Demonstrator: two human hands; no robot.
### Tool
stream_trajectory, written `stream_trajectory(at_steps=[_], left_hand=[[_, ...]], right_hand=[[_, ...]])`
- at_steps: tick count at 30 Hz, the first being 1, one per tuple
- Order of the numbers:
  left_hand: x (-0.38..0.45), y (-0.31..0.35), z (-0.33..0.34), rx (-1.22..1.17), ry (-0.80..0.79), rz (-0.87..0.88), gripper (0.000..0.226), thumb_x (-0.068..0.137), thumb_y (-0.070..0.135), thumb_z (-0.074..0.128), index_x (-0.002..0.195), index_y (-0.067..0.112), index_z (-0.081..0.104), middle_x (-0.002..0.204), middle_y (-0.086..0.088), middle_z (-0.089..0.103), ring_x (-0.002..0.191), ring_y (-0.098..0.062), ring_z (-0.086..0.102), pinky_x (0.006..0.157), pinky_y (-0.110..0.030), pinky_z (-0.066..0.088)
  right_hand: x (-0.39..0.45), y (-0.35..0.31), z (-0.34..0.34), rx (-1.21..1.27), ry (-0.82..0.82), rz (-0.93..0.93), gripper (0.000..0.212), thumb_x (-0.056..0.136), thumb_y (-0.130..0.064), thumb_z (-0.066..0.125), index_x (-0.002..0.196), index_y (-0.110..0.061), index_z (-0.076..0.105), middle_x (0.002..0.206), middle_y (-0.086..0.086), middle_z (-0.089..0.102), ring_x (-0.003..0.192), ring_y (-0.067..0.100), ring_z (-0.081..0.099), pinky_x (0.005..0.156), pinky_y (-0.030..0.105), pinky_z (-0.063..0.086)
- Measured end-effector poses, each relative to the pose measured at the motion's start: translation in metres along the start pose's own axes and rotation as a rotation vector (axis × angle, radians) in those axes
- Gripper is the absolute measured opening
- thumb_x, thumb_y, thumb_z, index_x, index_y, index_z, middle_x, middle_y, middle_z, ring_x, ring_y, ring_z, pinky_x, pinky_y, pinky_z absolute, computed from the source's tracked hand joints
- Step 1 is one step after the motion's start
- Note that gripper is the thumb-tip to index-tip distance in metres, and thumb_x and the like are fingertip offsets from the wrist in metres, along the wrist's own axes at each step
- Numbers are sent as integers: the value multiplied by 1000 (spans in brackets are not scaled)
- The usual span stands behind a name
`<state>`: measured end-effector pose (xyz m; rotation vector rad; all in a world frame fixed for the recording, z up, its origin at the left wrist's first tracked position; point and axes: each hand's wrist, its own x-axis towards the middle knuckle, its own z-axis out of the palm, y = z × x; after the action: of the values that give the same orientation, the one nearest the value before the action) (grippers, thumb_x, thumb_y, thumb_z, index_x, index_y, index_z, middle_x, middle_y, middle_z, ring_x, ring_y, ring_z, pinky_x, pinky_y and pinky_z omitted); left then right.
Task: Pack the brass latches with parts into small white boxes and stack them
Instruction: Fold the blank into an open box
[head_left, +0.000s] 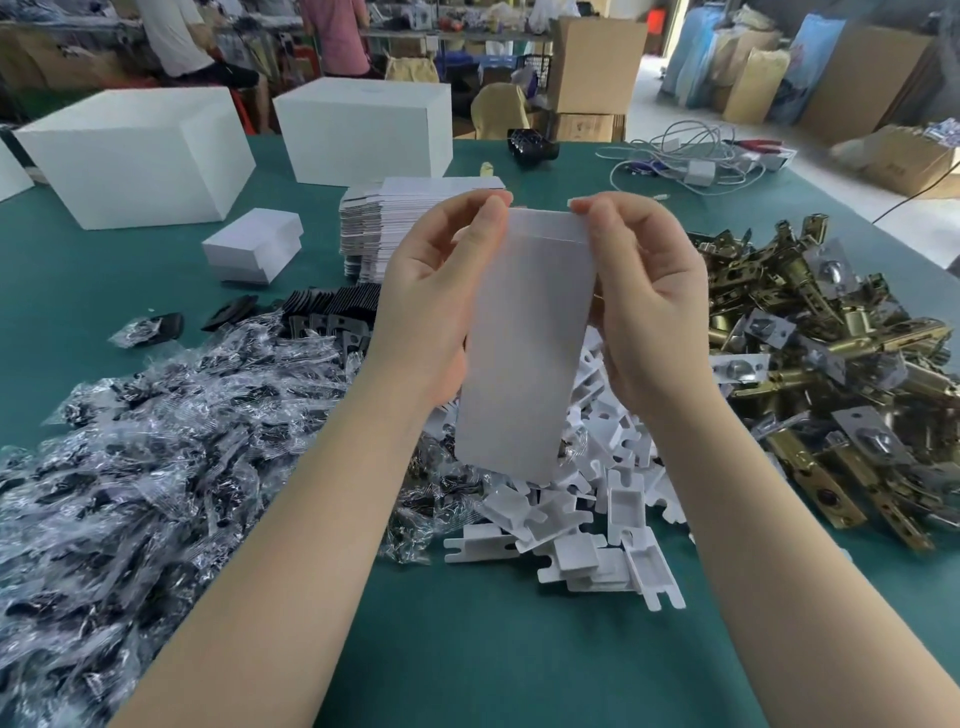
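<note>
I hold a white box (524, 338) up over the middle of the table (493, 665), long side running toward me. My left hand (431, 306) wraps its left edge, fingers curled behind, thumb and forefinger pinching the far corner at 11 o'clock. My right hand (649, 301) does the same at 1 o'clock, fingertips clamped on the top flap. Whether the box is already filled I cannot tell.

To do this well, I judge, I should press the flap evenly from both corners so it tucks square, keeping the body from bowing under my palms.

The latches (831, 353) lie heaped at 3 o'clock, close to my right wrist. The bagged parts (171, 431) sprawl from 7 to 9 o'clock. White inserts (582, 525) pile right under the box. Flat box blanks (395, 218) are stacked at 11 o'clock, with finished boxes (254, 249) just left of them. Nothing blocks the flap, though a setting-down spot is crowded.
</note>
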<state>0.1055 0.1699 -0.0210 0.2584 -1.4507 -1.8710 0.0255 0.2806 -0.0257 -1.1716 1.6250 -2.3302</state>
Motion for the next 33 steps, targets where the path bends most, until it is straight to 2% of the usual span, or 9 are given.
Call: stream_trajectory(at_steps=[2, 13, 17, 20, 21, 23, 26, 30, 33], left_hand=[[1, 2, -3, 10, -16, -20, 9, 97, 21, 62, 95, 23, 70, 94, 2, 68, 96, -18, 58, 84, -34, 49], [2, 4, -7, 100, -98, -100, 17, 101, 22, 56, 99, 28, 72, 99, 11, 71, 92, -8, 61, 75, -25, 54], [1, 0, -7, 355, -116, 5, 22, 103, 33, 51, 119, 29, 65, 113, 8, 64, 100, -4, 57, 89, -27, 49], [0, -2, -10, 720, -218, 23, 86, 81, 61, 70, 153, 40, 26, 153, 15, 36, 120, 17, 32, 91, 1, 30], [-1, -3, -9, 778, -245, 5, 111, 69, 65, 77, 155, 43, 11, 157, 18, 26, 116, 22, 24, 83, 7, 24], [-3, -5, -9, 819, -265, 28, 131, 60, 61, 86, 155, 41, -1, 148, 19, 25, 109, 24, 28, 74, 11, 24], [-4, -7, -9, 799, -222, 74, 119, 65, 46, 90, 153, 39, 10, 135, 21, 27, 106, 14, 38, 75, 7, 30], [-3, -5, -11, 844, -240, 152, 106, 66, 33, 90, 149, 40, 23, 130, 23, 35, 100, 21, 39, 76, 7, 30], [-5, -5, -8, 970, -289, 208, 108, 63, 32, 90, 147, 43, 22, 139, 15, 37, 102, 7, 35, 74, -4, 33]], right_hand=[[3, -2, -5, 39, -35, 103, 11, 98, -17, 56, 95, -21, 66, 72, -13, 67, 64, 4, 60, 54, 22, 50], [10, -3, -29, 138, -243, 285, 22, 90, -14, 61, 76, -27, 71, 85, -4, 72, 71, 16, 69, 66, 33, 59], [12, -3, -27, 89, -165, 277, 25, 92, -11, 63, 75, -26, 71, 84, -2, 73, 70, 18, 69, 65, 35, 60], [12, -5, -20, 28, -105, 232, 28, 93, -8, 64, 73, -27, 72, 79, 4, 71, 67, 21, 65, 64, 35, 59], [11, -5, -17, 9, -93, 215, 28, 93, -8, 65, 74, -26, 72, 78, 6, 70, 67, 22, 63, 62, 35, 58], [9, -6, -14, -23, -75, 195, 23, 93, -8, 66, 77, -23, 71, 77, 7, 69, 71, 23, 63, 62, 38, 57], [7, -7, -12, -51, -95, 210, 18, 94, -6, 64, 81, -18, 67, 77, 8, 68, 71, 26, 61, 60, 36, 55], [8, -12, -17, -120, -120, 226, 20, 93, -3, 61, 79, -18, 62, 76, 18, 67, 70, 27, 63, 66, 42, 60], [8, -12, -18, -317, -100, 124, 15, 86, -15, 71, 76, -21, 63, 71, 4, 71, 70, 15, 66, 66, 41, 60]])
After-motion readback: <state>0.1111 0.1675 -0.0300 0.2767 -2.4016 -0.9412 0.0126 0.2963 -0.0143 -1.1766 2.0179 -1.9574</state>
